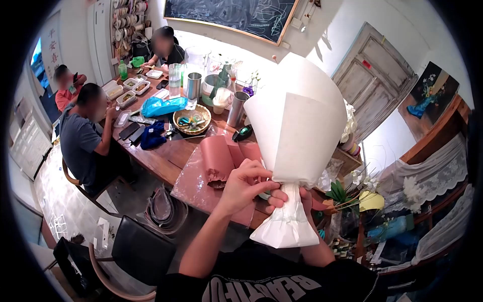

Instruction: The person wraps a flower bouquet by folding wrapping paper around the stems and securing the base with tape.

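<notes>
A bouquet wrapped in white paper (309,131) stands upright in front of me, wide at the top and gathered at a narrow neck. Below the neck the paper flares into a skirt. My right hand (277,200) is wrapped round the neck from behind, with its fingertips showing on the left and part of it on the right. At the neck's left side my left hand (244,186) has thumb and fingers pinched together close to the paper. What it pinches, if anything, is too small to make out. Any flowers inside are hidden by the paper.
Dusty-pink wrapping paper (217,156) lies on the wooden table (166,158) behind my left hand. Farther back are a wicker basket (192,121), a blue plastic bag (163,106), metal vases (193,85) and food boxes (141,88). Three people sit beyond. A black chair (141,246) stands lower left.
</notes>
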Motion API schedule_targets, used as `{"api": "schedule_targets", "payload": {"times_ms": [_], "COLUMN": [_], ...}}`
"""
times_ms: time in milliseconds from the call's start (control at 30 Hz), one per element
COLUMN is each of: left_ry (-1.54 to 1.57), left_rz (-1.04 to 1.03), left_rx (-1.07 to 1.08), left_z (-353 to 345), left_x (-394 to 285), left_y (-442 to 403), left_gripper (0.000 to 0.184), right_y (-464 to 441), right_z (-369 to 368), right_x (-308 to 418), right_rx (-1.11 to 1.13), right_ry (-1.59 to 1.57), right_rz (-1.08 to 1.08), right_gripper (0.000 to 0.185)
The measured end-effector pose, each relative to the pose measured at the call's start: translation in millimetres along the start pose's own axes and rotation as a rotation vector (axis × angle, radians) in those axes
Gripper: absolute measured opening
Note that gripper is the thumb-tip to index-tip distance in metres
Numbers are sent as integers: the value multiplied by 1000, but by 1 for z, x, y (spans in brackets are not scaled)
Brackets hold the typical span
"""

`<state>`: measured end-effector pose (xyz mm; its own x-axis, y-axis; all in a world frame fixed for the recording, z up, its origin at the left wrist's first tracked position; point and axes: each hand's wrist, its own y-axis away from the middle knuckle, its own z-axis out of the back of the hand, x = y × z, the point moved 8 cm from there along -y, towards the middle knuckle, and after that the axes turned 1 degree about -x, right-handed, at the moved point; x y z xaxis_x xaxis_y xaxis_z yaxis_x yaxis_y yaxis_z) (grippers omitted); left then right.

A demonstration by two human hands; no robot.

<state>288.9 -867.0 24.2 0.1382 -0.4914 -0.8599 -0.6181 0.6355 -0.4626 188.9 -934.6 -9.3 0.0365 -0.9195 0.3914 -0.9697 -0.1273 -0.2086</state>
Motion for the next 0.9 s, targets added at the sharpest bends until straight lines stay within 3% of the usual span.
{"api": "schedule_targets", "payload": {"times_ms": [133,200,433,500,600,800,900], "left_ry": [-40,-219,-252,24,184,135,187], "left_rz": [-60,-216,-201,118,126,213,239], "left_rx": [17,143,243,87,66,165,106], "left_z": [5,2,1,7,2,4,3], "left_x": [-9,-21,-22,-1,7,9,9], "left_y": [-5,-7,-4,3,6,7,11], "left_gripper": [15,13,10,8,9,10,10], "right_y": [-1,-1,3,3,2,2,1], "right_z": [-3,-3,1,3,3,1,-1], "right_x": [-3,-5,-8,-7,-7,-10,-11], "right_rx": [-1,5,-41,-46,-25,-21,-29], "right_ry": [-14,-26,5,4,-2,-4,-11], "right_rz": [-19,-27,-42,-33,-36,-36,-34], "right_gripper": [57,57,61,62,62,62,62]}}
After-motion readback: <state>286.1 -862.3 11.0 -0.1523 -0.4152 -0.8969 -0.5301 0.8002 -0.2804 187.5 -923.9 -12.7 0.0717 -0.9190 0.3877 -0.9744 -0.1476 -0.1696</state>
